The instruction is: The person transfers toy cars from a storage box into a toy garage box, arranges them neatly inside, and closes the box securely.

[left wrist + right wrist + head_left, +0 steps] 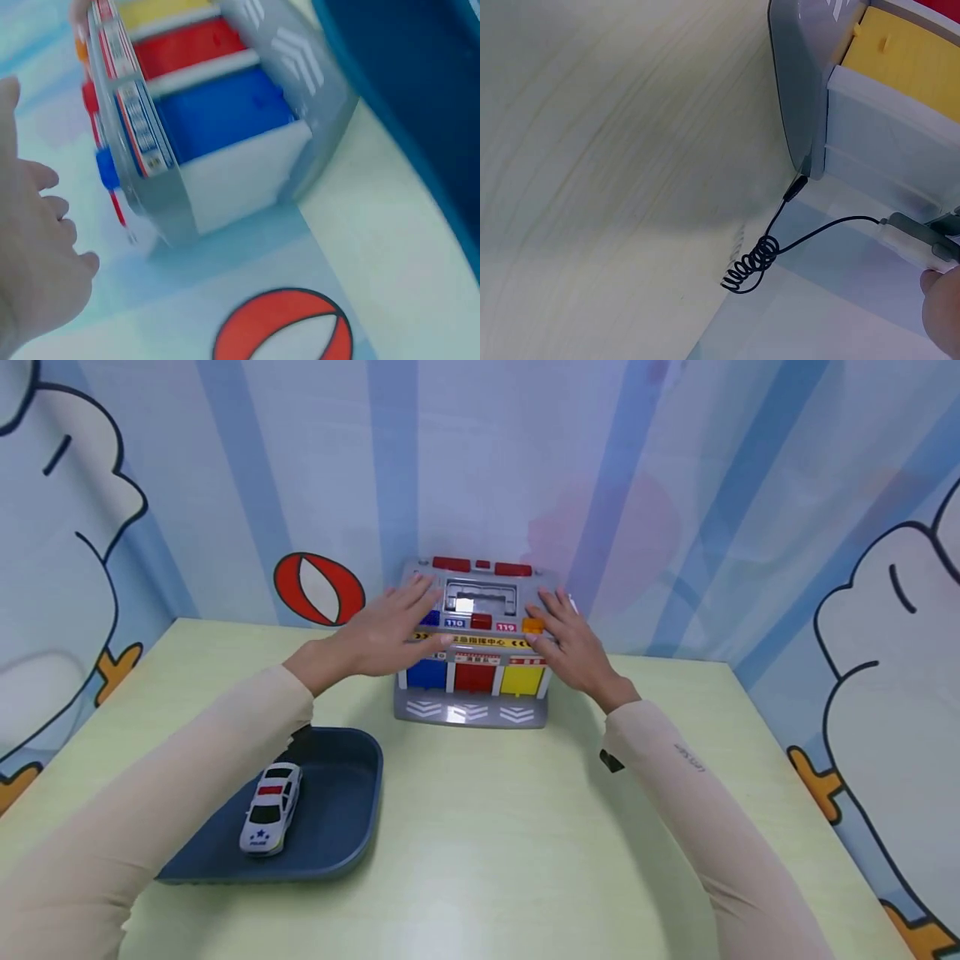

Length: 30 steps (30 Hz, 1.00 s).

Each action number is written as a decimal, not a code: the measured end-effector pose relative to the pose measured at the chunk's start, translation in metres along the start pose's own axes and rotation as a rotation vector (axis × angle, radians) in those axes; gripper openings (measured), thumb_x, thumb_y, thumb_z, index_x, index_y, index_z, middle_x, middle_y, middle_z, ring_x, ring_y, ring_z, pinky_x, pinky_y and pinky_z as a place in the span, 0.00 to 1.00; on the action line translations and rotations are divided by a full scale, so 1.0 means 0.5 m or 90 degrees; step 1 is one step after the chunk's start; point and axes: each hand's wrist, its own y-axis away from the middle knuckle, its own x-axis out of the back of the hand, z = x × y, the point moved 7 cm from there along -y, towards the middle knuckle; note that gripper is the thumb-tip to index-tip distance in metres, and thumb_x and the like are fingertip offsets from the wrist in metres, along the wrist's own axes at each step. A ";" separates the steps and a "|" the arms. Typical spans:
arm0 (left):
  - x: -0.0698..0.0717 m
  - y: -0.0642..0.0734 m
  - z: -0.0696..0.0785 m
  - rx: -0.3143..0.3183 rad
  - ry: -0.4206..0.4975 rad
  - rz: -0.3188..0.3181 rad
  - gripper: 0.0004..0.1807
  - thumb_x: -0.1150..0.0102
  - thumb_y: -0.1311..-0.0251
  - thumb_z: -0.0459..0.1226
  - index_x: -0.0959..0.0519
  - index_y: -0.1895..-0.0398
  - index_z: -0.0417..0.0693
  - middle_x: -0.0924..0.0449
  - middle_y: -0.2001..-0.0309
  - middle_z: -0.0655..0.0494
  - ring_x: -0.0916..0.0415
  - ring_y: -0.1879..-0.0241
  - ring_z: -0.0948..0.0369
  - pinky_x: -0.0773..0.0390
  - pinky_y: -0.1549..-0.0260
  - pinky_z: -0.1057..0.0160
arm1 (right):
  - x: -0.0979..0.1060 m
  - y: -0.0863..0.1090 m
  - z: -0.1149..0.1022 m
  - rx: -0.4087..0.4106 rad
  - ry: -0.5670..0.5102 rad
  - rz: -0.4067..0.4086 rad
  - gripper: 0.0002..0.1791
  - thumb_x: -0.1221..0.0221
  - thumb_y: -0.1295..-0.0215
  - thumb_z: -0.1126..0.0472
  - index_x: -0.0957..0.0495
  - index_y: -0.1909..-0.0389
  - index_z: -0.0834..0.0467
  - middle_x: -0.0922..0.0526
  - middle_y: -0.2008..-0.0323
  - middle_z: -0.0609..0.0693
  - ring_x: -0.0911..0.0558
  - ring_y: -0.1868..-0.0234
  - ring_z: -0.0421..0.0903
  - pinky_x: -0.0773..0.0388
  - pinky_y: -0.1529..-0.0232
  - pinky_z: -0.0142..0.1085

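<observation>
Bright light, soft shadows, pale glare on the tabletop [480,843], left wrist view blurred

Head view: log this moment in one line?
left hand: at upper left of grey boxy plastic toy garage | right hand: by its orange button | white toy police car: in navy-blue rounded tray

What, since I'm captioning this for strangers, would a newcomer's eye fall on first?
Likely the garage, at the far middle of the table, with its blue, red and yellow doors and the left hand and right hand at either side of its top. Next, perhaps, the white police car in the dark blue tray on the left. Behind, a red-and-white ball stands out on the curtain.
</observation>
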 end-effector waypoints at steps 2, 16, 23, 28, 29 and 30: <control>0.001 -0.018 -0.025 0.028 0.001 0.006 0.44 0.61 0.28 0.60 0.56 0.19 0.46 0.66 0.18 0.46 0.70 0.19 0.46 0.61 0.23 0.40 | 0.001 0.002 0.000 -0.002 -0.002 -0.001 0.35 0.57 0.26 0.39 0.43 0.23 0.48 0.54 0.19 0.44 0.63 0.18 0.47 0.60 0.21 0.57; -0.030 -0.076 -0.108 0.111 0.027 -0.052 0.36 0.75 0.23 0.56 0.59 0.19 0.53 0.71 0.18 0.47 0.76 0.19 0.46 0.65 0.22 0.41 | -0.005 -0.004 -0.006 0.008 -0.010 0.008 0.34 0.57 0.26 0.41 0.42 0.23 0.48 0.53 0.19 0.45 0.63 0.18 0.46 0.59 0.21 0.57; -0.043 -0.087 -0.113 0.107 0.011 -0.037 0.36 0.74 0.24 0.57 0.59 0.19 0.56 0.73 0.18 0.49 0.77 0.19 0.48 0.67 0.22 0.41 | -0.006 -0.001 -0.005 0.008 -0.011 0.004 0.34 0.57 0.26 0.41 0.42 0.23 0.49 0.53 0.19 0.45 0.63 0.18 0.47 0.59 0.21 0.57; -0.049 -0.088 -0.115 0.100 0.004 -0.027 0.36 0.75 0.25 0.57 0.61 0.19 0.57 0.75 0.18 0.50 0.79 0.19 0.48 0.68 0.22 0.41 | -0.004 -0.002 -0.005 0.008 -0.007 0.000 0.34 0.57 0.26 0.41 0.43 0.23 0.48 0.54 0.19 0.45 0.63 0.18 0.47 0.60 0.21 0.57; -0.049 -0.088 -0.114 0.099 0.002 -0.024 0.36 0.75 0.25 0.57 0.61 0.19 0.57 0.75 0.18 0.50 0.79 0.19 0.48 0.68 0.22 0.41 | -0.004 -0.002 -0.005 0.009 -0.006 -0.001 0.34 0.57 0.26 0.41 0.43 0.22 0.48 0.54 0.19 0.45 0.63 0.18 0.47 0.60 0.21 0.56; -0.050 -0.088 -0.114 0.098 0.002 -0.023 0.36 0.75 0.25 0.58 0.62 0.19 0.57 0.75 0.18 0.50 0.79 0.19 0.49 0.68 0.22 0.41 | -0.004 -0.002 -0.005 0.008 -0.002 -0.003 0.34 0.57 0.26 0.41 0.43 0.22 0.48 0.54 0.19 0.45 0.63 0.18 0.47 0.60 0.21 0.56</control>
